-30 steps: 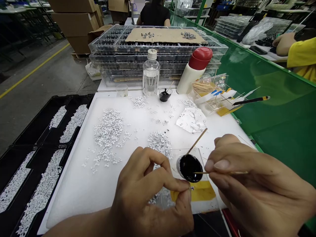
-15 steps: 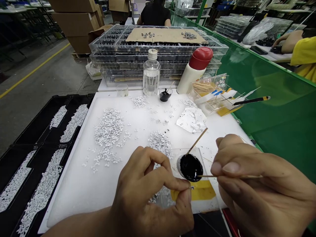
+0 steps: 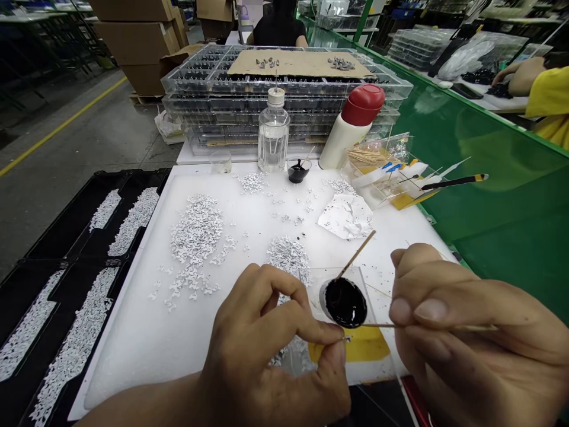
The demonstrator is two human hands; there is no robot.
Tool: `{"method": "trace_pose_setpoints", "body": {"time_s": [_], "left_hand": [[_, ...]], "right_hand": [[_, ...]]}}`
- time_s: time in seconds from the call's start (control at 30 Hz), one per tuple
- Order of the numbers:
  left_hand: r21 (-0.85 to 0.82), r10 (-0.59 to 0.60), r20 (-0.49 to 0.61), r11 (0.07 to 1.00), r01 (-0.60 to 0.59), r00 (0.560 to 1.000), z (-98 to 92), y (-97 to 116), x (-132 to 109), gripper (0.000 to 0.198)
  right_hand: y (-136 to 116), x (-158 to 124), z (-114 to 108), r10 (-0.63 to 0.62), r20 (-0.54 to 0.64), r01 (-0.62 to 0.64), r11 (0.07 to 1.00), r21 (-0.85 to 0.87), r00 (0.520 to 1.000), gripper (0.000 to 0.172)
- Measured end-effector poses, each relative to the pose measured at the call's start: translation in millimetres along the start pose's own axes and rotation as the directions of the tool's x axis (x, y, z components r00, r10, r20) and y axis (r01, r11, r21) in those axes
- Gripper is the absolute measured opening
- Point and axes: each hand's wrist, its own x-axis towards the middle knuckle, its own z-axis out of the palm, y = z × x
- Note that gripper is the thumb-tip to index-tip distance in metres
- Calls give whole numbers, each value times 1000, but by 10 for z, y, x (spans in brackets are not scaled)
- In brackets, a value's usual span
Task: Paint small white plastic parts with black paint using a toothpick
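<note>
Between thumb and index finger, my left hand [image 3: 280, 344] pinches a tiny white part [image 3: 347, 339] with dark marks, mostly covered by the fingertips. My right hand [image 3: 471, 326] grips a thin wooden stick [image 3: 384, 325], its tip pointing left at the near rim of a small cup of black paint [image 3: 345, 302]. A second stick [image 3: 357, 254] leans in that cup. Under the cup lies a clear plate with a strip of yellow tape [image 3: 367, 345]. Beyond my left hand is a pile of small white parts [image 3: 288, 255].
A larger heap of white parts [image 3: 195, 231] lies left on the white board [image 3: 133, 356]. Farther back stand a clear bottle [image 3: 273, 133], a second black paint cup [image 3: 297, 172], a red-capped flask [image 3: 351, 127] and crumpled paper [image 3: 345, 216]. Black trays [image 3: 53, 237] flank the left.
My right hand has moved slightly right and down with the stick, whose tip has drawn back to the cup's near rim. My left hand stays almost still, pinching the part.
</note>
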Motion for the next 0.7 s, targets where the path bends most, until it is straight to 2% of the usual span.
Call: {"method": "trace_pose_setpoints", "body": {"time_s": [0.1,0.23,0.43,0.63,0.7], "left_hand": [[-5,-8,6,1000,8,1000,1,5,-4,23],[-9,-11,-9,1000,11,1000,17,-9,-12,23],[-33,-15,-6,999,15,1000,21,-29,5,25],[-31,-16,4,999,16,1000,9,-4,-8,25],[-22,-14,3,1000,14,1000,12,2,-11,23]], "right_hand": [[-21,-13,3,5,-4,-5,1000,4,1000,37],[17,-32,0,-22,55,20,999,29,998,42],[34,58,-32,-72,130,80,995,-62,989,23],[-27,140,-30,-21,135,32,996,-80,991,28],[-11,139,-44,-49,168,61,996,-63,984,28]]}}
